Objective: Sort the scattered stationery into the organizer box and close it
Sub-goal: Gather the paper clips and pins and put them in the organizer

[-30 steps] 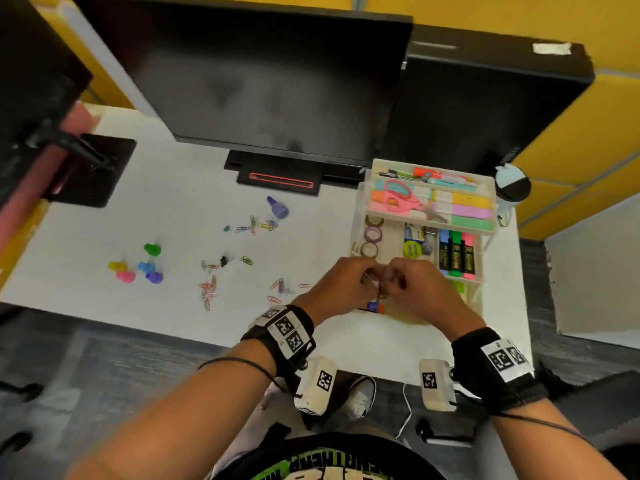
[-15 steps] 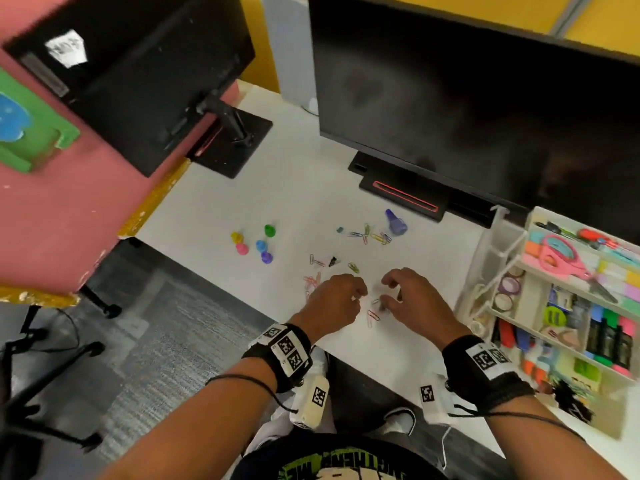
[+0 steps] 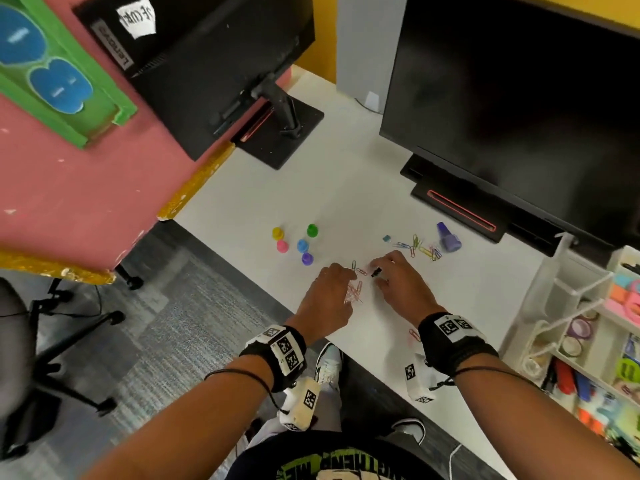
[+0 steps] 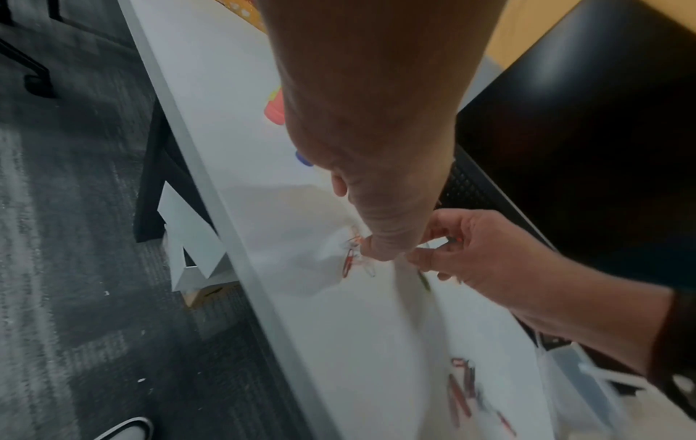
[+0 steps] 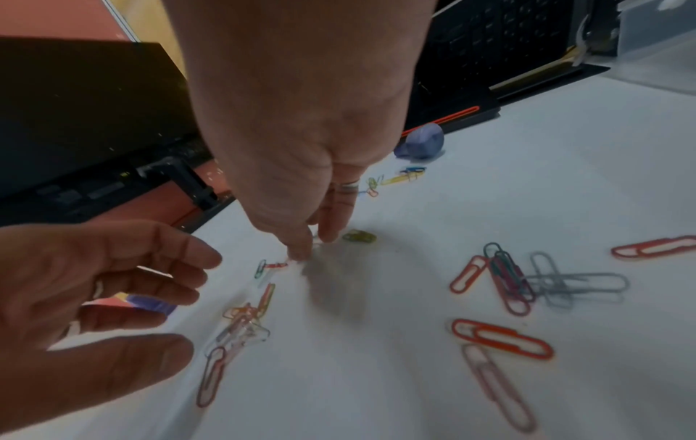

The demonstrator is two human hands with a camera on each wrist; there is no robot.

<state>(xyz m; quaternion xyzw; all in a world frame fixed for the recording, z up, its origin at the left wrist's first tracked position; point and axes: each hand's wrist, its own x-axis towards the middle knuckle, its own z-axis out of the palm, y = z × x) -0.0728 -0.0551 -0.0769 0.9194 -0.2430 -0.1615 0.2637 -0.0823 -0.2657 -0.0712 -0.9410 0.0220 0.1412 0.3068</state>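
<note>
Loose paper clips lie on the white desk (image 3: 346, 209): a pink bunch (image 3: 354, 293) between my hands, a coloured bunch (image 3: 424, 249) farther back, and red and grey ones (image 5: 501, 339) nearer me. My left hand (image 3: 341, 271) hovers over the pink bunch with relaxed, spread fingers (image 5: 180, 256), its thumb tip touching the desk by a red clip (image 4: 348, 262). My right hand (image 5: 307, 247) points down, and its thumb and finger pinch a red-and-white paper clip (image 5: 279, 265) on the desk. The open organizer box (image 3: 540, 327), filled with stationery, stands at the right.
Several coloured push pins (image 3: 302, 245) stand left of the hands, and a purple cap (image 3: 448, 237) lies behind the coloured clips. A monitor (image 3: 519, 98) and its base (image 3: 460, 209) stand behind. A second monitor's stand (image 3: 277, 133) sits at the back left. The desk edge (image 4: 241, 238) is near my left hand.
My hands have left the organizer box and moved left to the scattered paper clips. The head view swung left, so the box now sits at the right edge.
</note>
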